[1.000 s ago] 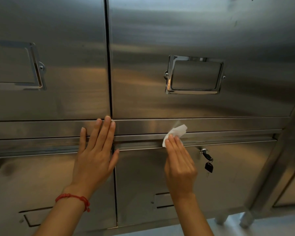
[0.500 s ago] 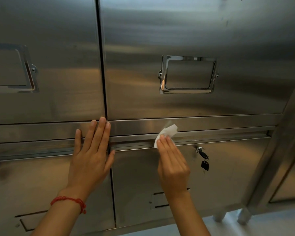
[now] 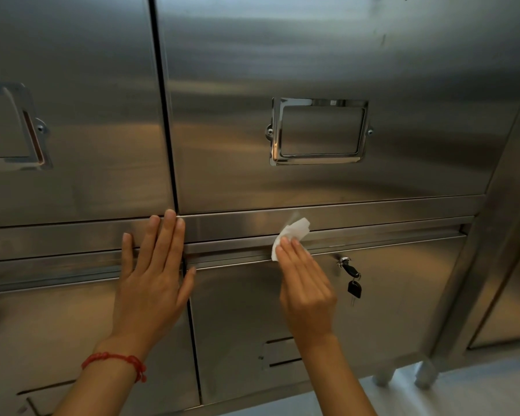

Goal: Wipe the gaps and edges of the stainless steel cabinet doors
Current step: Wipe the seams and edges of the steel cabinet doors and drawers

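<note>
A stainless steel cabinet fills the view, with an upper right door [image 3: 327, 70] and a lower right door [image 3: 388, 310]. Between them runs a horizontal rail with a gap [image 3: 373, 232]. My right hand [image 3: 305, 286] presses a small white wipe [image 3: 291, 232] with its fingertips against that gap, at the top edge of the lower right door. My left hand [image 3: 153, 274] lies flat with fingers spread on the rail, over the vertical gap [image 3: 162, 100] between the left and right doors. A red string bracelet [image 3: 117, 360] sits on the left wrist.
A key [image 3: 353, 283] hangs from the lock just right of my right hand. A chrome label holder [image 3: 318, 130] is on the upper right door, another [image 3: 15, 127] on the upper left. Cabinet feet [image 3: 383, 378] stand on a pale floor; a second cabinet [image 3: 511, 295] adjoins at right.
My right hand with the wipe has shifted slightly left along the horizontal gap. The left hand has stayed flat in place; the view has drifted a little.
</note>
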